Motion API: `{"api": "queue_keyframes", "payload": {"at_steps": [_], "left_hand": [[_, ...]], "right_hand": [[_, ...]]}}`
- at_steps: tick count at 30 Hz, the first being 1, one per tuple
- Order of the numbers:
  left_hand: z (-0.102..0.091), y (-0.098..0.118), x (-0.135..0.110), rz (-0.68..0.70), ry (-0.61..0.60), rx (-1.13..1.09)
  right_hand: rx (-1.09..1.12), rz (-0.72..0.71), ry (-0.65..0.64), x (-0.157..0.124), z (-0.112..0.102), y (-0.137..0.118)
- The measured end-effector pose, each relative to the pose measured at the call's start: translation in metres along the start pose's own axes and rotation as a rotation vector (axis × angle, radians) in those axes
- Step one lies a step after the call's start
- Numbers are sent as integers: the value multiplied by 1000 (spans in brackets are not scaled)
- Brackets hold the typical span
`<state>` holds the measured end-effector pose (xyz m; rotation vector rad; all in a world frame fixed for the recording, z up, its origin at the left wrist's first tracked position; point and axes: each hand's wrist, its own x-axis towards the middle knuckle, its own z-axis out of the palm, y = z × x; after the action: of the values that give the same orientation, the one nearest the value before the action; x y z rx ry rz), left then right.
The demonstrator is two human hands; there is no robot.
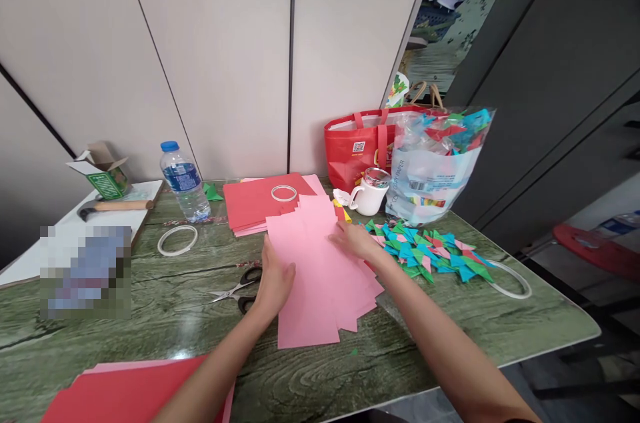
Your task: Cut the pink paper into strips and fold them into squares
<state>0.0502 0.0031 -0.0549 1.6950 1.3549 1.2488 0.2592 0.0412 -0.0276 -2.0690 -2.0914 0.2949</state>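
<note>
A fanned stack of pink paper (310,276) lies in front of me on the table, its sheets unevenly overlapped. My left hand (276,279) holds the left edge, thumb on top and fingers along the side. At the upper right edge, my right hand (354,240) has its fingers curled onto the sheets; the fingertips are partly hidden. Black-handled scissors (240,288) lie just left of the stack, partly behind my left hand. Beyond the stack is a pile of red paper (250,199) with a white tape roll (284,193) on it.
Folded coloured paper pieces (430,249) lie at right beside a white ring (515,281). Behind stand a white mug (370,196), a filled plastic bag (430,176) and a red bag (345,149). A water bottle (183,183), another tape roll (177,241) and more red paper (125,393) are at left.
</note>
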Motion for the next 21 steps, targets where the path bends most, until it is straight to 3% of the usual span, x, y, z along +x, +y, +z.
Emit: {"api": "queue_keyframes", "payload": {"at_steps": [5, 9, 15, 21], "left_hand": [[7, -9, -11, -6, -58, 192], [6, -11, -17, 19, -108, 313], [7, -16, -38, 117, -286, 490], [4, -21, -37, 201, -319, 622]], "right_hand": [[137, -215, 162, -21, 21, -15], [110, 29, 209, -12, 13, 7], [175, 133, 136, 7, 3, 31], [391, 220, 91, 7, 10, 35]]}}
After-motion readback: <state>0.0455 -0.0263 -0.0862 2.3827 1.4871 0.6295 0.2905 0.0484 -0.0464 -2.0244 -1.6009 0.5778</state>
